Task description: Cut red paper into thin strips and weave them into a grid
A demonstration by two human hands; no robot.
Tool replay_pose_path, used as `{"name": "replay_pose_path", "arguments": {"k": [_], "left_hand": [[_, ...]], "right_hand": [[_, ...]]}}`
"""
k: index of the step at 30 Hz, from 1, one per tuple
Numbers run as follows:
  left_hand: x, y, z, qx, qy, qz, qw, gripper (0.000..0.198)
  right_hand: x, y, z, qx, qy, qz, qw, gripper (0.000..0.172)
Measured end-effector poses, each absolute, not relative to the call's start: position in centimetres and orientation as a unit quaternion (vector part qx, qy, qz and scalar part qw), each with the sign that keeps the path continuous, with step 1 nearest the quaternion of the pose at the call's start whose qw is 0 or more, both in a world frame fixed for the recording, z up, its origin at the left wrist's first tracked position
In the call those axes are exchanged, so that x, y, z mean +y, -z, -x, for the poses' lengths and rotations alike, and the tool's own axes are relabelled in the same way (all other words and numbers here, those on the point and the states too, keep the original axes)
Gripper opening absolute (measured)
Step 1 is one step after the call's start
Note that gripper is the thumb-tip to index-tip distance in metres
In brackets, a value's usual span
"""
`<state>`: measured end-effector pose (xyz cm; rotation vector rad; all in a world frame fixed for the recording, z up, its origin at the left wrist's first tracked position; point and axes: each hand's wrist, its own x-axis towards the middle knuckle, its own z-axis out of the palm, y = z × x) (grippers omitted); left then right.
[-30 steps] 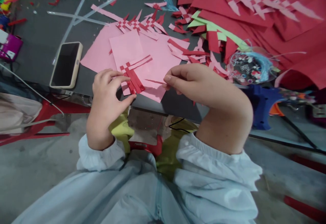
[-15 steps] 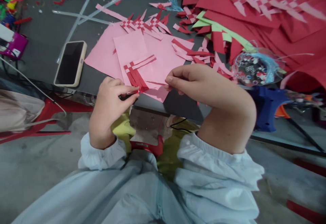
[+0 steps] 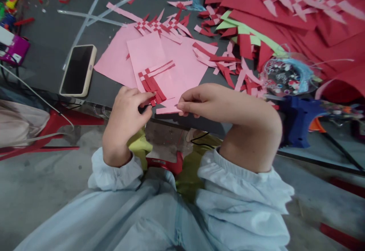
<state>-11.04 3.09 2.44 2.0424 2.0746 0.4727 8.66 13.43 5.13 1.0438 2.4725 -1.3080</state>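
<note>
A small woven piece of red and pink paper strips lies on a pink paper sheet, its red ends pointing toward me. At those lower red ends is my left hand, with the index fingertip touching them and the thumb a little apart below. My right hand pinches one end of a loose pink paper strip between thumb and fingers. The strip's free end reaches left, close to the red ends and over the table's near edge.
A phone lies left of the pink sheets. Finished woven paper fish rest at the back, with cut scraps to their right. Red sheets, a clear bead container and a blue tool occupy the right side.
My right hand has moved slightly left and down, and the pink strip now shows flat toward my left hand. My left thumb and index finger have spread further apart.
</note>
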Motion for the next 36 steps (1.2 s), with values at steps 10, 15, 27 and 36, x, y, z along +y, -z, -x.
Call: {"name": "replay_pose_path", "arguments": {"k": [10,15,27,36], "left_hand": [[3.3,-1.8,10.8,0.688,-0.187,-0.699,0.055,0.021],[3.2,-1.8,10.3,0.668,-0.261,-0.694,0.062,0.018],[3.4,-1.5,10.1,0.583,-0.280,-0.757,0.098,0.018],[3.4,-1.8,10.2,0.623,-0.227,-0.735,0.141,0.020]], "right_hand": [[13.4,-5.1,-8.5,0.826,0.435,-0.351,0.077,0.025],[13.5,-5.3,-9.0,0.813,0.469,-0.339,0.061,0.025],[13.8,-5.6,-10.1,0.798,0.479,-0.356,0.081,0.026],[14.2,-5.1,-9.2,0.791,0.475,-0.372,0.106,0.024]]}}
